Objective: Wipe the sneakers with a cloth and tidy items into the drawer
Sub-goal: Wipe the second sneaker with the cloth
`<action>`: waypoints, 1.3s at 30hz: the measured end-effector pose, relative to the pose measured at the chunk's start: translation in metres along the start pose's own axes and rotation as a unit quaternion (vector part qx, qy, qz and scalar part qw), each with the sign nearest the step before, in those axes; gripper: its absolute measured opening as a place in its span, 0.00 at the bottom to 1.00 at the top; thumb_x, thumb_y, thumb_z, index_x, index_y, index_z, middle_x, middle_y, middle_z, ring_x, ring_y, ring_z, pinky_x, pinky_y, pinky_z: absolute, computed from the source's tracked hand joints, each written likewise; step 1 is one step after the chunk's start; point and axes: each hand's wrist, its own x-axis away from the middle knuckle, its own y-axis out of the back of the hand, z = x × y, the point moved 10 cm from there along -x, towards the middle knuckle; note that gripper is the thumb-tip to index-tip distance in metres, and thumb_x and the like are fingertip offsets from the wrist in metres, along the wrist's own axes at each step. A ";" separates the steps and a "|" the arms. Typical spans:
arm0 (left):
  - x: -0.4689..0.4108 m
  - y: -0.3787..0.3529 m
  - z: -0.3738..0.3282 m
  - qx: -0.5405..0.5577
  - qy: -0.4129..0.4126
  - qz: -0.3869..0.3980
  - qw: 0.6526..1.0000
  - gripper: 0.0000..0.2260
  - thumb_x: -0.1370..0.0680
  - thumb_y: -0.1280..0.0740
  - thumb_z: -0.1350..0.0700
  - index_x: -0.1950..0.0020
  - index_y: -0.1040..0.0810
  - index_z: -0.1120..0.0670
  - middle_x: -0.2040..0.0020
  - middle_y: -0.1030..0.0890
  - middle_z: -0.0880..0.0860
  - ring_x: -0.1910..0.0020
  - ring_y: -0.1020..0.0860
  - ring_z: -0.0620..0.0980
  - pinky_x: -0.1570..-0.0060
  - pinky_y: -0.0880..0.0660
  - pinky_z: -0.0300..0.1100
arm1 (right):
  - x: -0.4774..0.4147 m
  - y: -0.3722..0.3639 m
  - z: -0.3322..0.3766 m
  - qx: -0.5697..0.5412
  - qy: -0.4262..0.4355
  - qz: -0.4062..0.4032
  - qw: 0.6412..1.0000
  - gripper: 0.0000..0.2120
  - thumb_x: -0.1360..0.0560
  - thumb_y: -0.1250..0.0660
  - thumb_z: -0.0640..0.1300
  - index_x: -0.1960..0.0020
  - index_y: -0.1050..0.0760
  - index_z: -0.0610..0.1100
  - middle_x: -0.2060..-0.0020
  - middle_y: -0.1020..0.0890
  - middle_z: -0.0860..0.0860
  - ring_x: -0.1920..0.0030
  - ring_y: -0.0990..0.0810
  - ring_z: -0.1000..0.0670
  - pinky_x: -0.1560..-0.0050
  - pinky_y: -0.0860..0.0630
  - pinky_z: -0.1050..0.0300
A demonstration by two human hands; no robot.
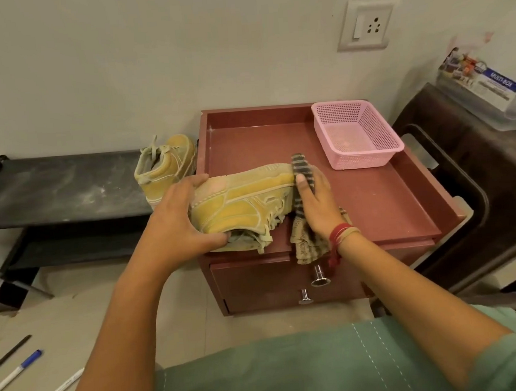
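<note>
Step in hand: wiping the first shoe, drawer tidy not started. Left hand (185, 221) is clamped on the heel end of the yellow suede high-top sneaker (245, 202), fingers over the sole edge, thumb by the collar opening. The shoe lies on its side on the reddish-brown wooden cabinet top (379, 208), sole facing away from the person, toe against the right hand. Right hand (317, 203) grasps the grey-and-beige striped cloth (302, 166) and presses it on the toe cap with the thumb laid over the fabric. One end of the cloth sticks out past the fingertips, the rest hangs below the wrist over the cabinet's front edge. The second yellow sneaker (166, 168) stands upright beyond the left hand on the black low shelf (60, 187); can't tell if it's been cleaned. The pink perforated plastic basket (367, 157) sits beyond the right hand, apart from it. The closed drawer front with chrome knob (319, 278) is just below the right wrist. Pens (18, 372) lie on the floor, well left of the left forearm. My read: early in the task. Next move calls for dragging the cloth along the upper toward the left hand with that hand pinning the shoe, then flipping it for the other side. Risk: loose laces may snag the cloth.
</note>
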 end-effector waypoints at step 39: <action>0.003 0.010 -0.001 0.038 0.052 -0.044 0.997 0.31 0.39 0.21 0.49 0.41 0.31 0.42 0.51 0.28 0.38 0.55 0.26 0.41 0.58 0.25 0.45 | 0.004 -0.009 0.043 0.051 0.110 0.030 0.992 0.23 0.20 0.51 0.60 0.27 0.47 0.59 0.24 0.46 0.53 0.25 0.50 0.54 0.28 0.51 0.52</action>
